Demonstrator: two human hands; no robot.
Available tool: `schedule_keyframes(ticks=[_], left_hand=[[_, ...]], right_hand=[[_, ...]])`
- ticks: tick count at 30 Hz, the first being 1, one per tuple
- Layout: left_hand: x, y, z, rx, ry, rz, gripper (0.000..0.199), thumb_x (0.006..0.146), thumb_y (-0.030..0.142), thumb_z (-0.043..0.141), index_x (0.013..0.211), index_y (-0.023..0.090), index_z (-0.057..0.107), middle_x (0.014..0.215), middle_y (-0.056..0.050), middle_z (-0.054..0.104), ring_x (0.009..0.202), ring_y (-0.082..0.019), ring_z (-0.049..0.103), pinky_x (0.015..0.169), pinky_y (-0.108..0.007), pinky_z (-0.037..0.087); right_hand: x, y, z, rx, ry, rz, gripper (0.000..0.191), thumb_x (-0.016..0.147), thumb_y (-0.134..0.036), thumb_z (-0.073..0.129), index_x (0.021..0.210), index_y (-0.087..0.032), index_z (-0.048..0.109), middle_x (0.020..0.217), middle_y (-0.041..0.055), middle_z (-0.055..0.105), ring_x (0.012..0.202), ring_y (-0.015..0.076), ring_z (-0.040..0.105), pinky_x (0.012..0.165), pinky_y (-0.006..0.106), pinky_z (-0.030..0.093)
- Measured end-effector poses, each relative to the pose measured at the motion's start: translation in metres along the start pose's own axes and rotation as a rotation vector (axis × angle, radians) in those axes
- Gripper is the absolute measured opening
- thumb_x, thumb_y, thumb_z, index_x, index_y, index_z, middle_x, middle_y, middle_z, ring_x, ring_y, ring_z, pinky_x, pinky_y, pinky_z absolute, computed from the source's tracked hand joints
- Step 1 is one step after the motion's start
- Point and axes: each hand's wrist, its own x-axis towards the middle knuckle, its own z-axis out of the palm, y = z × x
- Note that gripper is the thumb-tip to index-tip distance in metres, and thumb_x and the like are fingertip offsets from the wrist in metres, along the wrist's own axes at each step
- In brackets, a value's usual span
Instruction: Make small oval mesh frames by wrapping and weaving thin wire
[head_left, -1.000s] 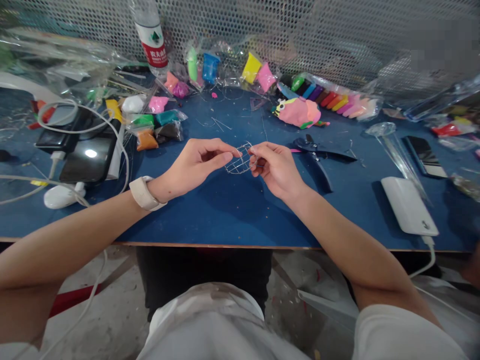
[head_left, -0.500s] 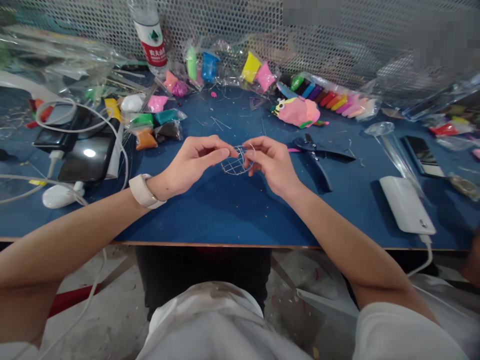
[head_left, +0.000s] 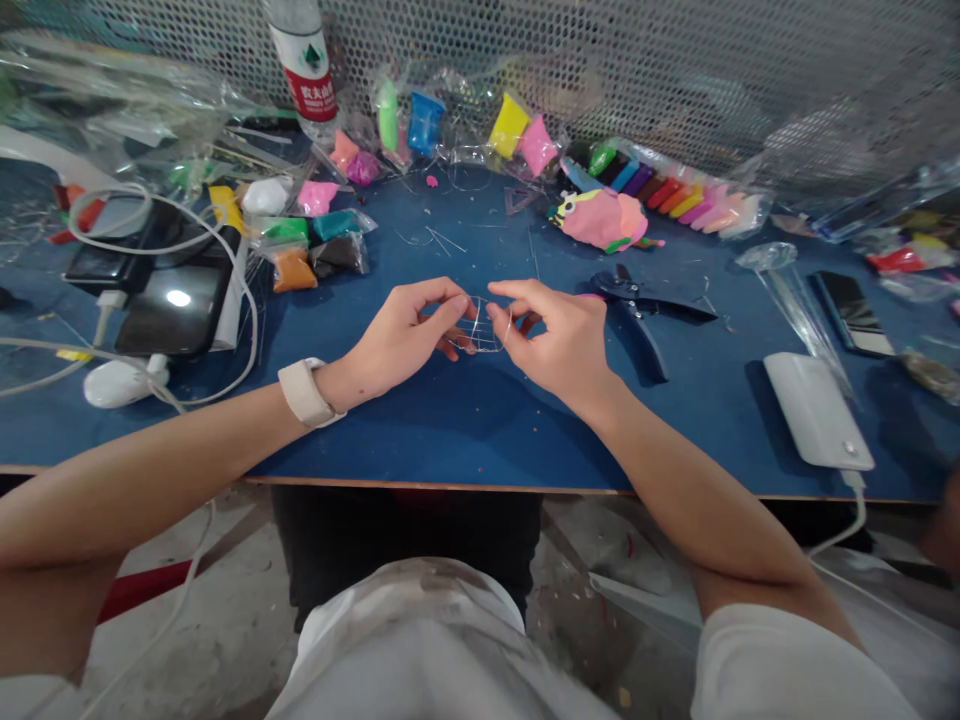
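Wire this thin could bend out of shape if the two hands press unevenly. The left hand (head_left: 401,335) is closed on the near-left side of the wire frame (head_left: 477,322), which sits between both grips, over the blue tabletop (head_left: 427,430). The right hand (head_left: 566,335) has its thumb at the frame's right side, its index finger raised apart; whether it clamps the wire or merely touches it, I cannot tell. If that hold is loose, the frame could pivot about the left fingertips, and a free wire end, if there is one, could prick the skin. Dark-handled pliers (head_left: 641,340) lie just right of the right grip, where a sideways sweep could knock them. Fingers hide both edges of the frame; its joints blur into the tabletop, and the right hand's lower fingers are partly covered.
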Motion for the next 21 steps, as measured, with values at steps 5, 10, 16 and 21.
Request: schedule_keyframes(ticks=[5, 10, 16, 21], left_hand=[[-0.001, 0.000, 0.004, 0.133, 0.037, 0.052, 0.027, 0.113, 0.022, 0.060, 0.089, 0.019, 0.073, 0.085, -0.003, 0.076, 0.078, -0.013, 0.078, 0.072, -0.023, 0.065], [0.000, -0.009, 0.005, 0.291, 0.117, 0.134, 0.029, 0.107, 0.015, 0.055, 0.081, 0.021, 0.066, 0.071, 0.001, 0.072, 0.067, -0.011, 0.068, 0.067, -0.023, 0.056], [-0.001, -0.008, 0.007, 0.325, 0.138, 0.136, 0.030, 0.110, 0.015, 0.053, 0.082, 0.022, 0.062, 0.068, 0.002, 0.070, 0.062, -0.011, 0.067, 0.062, -0.023, 0.051], [0.000, -0.008, 0.007, 0.347, 0.150, 0.102, 0.033, 0.112, 0.017, 0.054, 0.081, 0.021, 0.063, 0.066, 0.001, 0.071, 0.057, -0.010, 0.068, 0.058, -0.023, 0.050]], right_hand=[[-0.002, -0.003, 0.003, 0.011, 0.002, 0.015, 0.014, 0.107, -0.045, 0.078, 0.111, -0.034, 0.087, 0.081, 0.0005, 0.082, 0.076, 0.0247, 0.075, 0.081, 0.039, 0.055], [-0.004, -0.007, 0.008, 0.005, -0.027, 0.001, 0.019, 0.111, -0.046, 0.072, 0.118, -0.034, 0.086, 0.083, 0.0020, 0.082, 0.081, 0.0268, 0.078, 0.088, 0.040, 0.060], [-0.003, -0.008, 0.008, -0.006, 0.030, -0.004, 0.015, 0.110, -0.043, 0.073, 0.112, -0.033, 0.084, 0.084, 0.0013, 0.083, 0.074, 0.0235, 0.076, 0.082, 0.040, 0.062], [-0.003, -0.013, 0.005, 0.054, 0.075, 0.019, 0.008, 0.102, -0.040, 0.080, 0.101, -0.031, 0.082, 0.093, 0.0040, 0.087, 0.077, 0.0241, 0.078, 0.082, 0.041, 0.067]])
